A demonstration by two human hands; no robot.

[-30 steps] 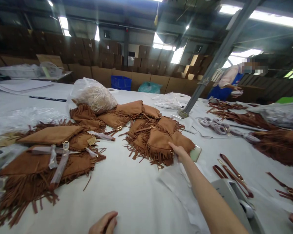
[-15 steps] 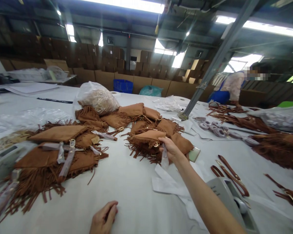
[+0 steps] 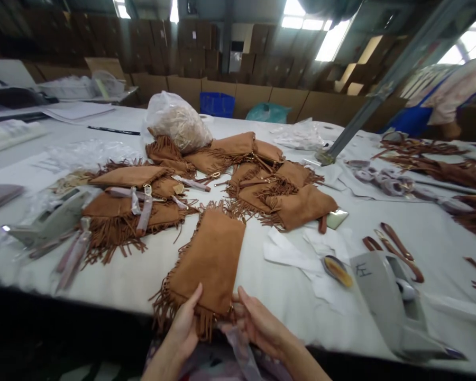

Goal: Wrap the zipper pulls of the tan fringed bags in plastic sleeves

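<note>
Head: left hand and right hand, half-curled, hold a bag (contents hidden).

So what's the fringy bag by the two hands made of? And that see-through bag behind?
The fringed bag looks like suede, or maybe suede-like fabric: matte brown, with soft-looking strips. The see-through bag is probably thin plastic: it's shiny, wrinkly and lets its filling show.

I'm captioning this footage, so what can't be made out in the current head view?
In the head view:
Left hand: fingers other than the thumb, mostly hidden by the brown bag.
Co-worker: head, cut off by the right edge.
Tan tag: any print, too small.
</note>
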